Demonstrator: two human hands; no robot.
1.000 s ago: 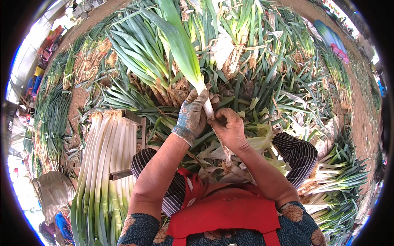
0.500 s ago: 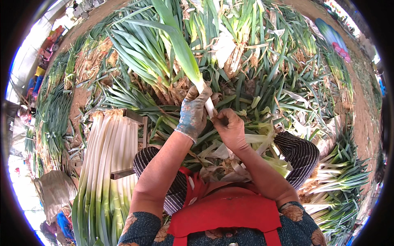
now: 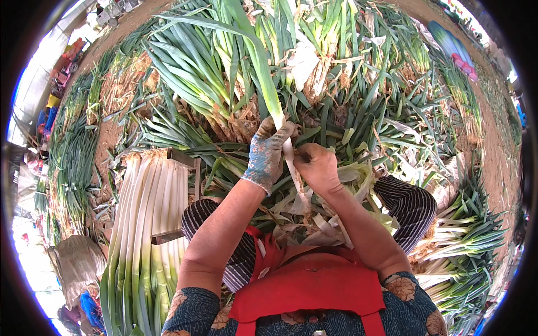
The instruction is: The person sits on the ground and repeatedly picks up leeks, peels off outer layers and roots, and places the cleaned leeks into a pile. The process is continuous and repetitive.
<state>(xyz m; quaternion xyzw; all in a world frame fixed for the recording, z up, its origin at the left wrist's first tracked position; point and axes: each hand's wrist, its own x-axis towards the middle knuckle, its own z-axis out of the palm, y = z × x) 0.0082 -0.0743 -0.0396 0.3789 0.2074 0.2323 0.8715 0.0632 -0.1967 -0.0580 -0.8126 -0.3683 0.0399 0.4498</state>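
My left hand [image 3: 263, 157], in a patterned knit glove, is wrapped round the white shank of a leek [image 3: 263, 78], whose long green leaves point up and away from me. My bare right hand [image 3: 316, 171] has its fingers curled in a pinch against the leek's lower white part, just right of the glove; the fingertips are partly hidden. A pale strip with a brownish end hangs below the hands over leaf scraps [image 3: 330, 224] in front of my red apron [image 3: 305, 291].
At my left, pale trimmed leeks [image 3: 129, 218] lie in a metal rack [image 3: 185, 159]. Untrimmed leeks [image 3: 196, 73] and loose leaves spread ahead; more leeks [image 3: 465, 235] lie at my right. My striped knees [image 3: 406, 207] flank my hands. A brown sack [image 3: 75, 269] is at lower left.
Both hands have shifted slightly right with the leek, and my right hand has also risen a little. The leek's leaves now stand slightly more lengthwise.
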